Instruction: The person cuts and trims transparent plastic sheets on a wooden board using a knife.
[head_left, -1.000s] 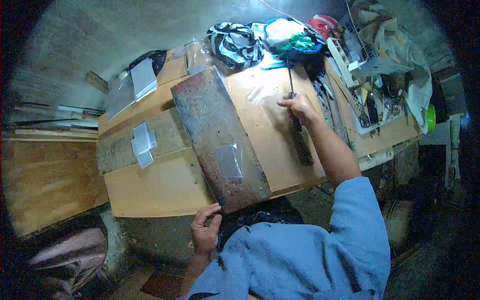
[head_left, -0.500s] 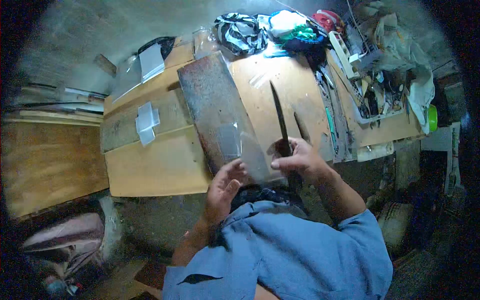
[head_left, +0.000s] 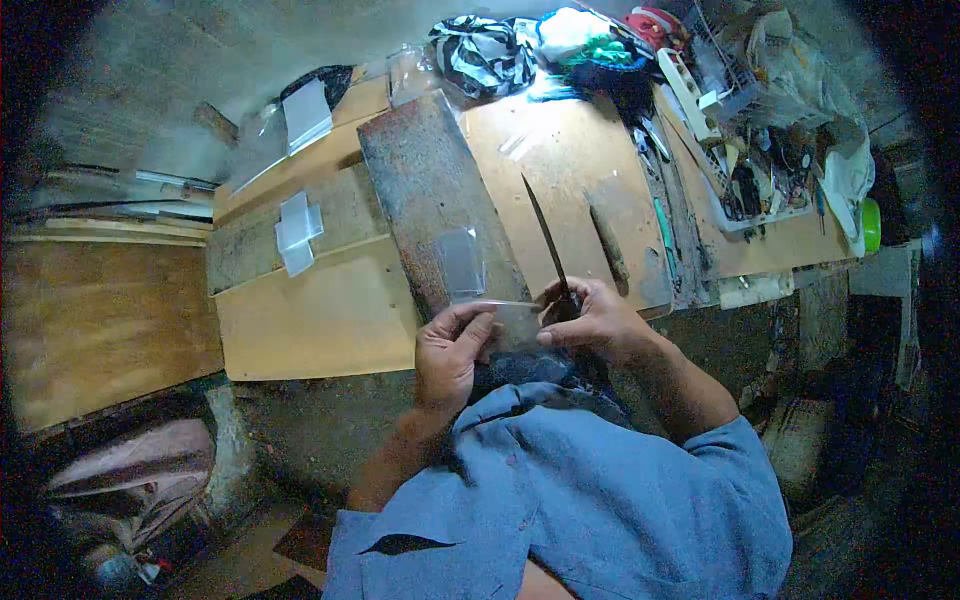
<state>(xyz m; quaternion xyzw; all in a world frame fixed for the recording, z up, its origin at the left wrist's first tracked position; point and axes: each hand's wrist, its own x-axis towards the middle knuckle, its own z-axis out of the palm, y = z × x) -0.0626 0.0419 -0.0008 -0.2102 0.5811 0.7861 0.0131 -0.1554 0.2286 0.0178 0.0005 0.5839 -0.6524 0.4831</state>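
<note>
My left hand point(head_left: 452, 352) pinches one edge of a clear plastic sheet point(head_left: 517, 318) between thumb and fingers, close to my body. In my right hand point(head_left: 590, 325) is a long, dark, tapered tool point(head_left: 545, 228), its point directed away from me over the table; whether it is a file or a knife I cannot tell. The right-hand end of the sheet reaches the right fingers, and whether they touch it is unclear. Ahead of the left hand, another clear rectangular piece point(head_left: 460, 262) lies on a dark, worn board point(head_left: 415, 165).
The wooden table point(head_left: 320, 335) bears small clear pieces point(head_left: 298, 235) at left and a dark stick point(head_left: 607, 245) at right. A tray of tools point(head_left: 765, 210), a power strip point(head_left: 688, 97) and a striped bag point(head_left: 482, 60) lie at the far side.
My left hand has closed on the clear sheet and come nearer the right hand. The dark tool's point has swung slightly left.
</note>
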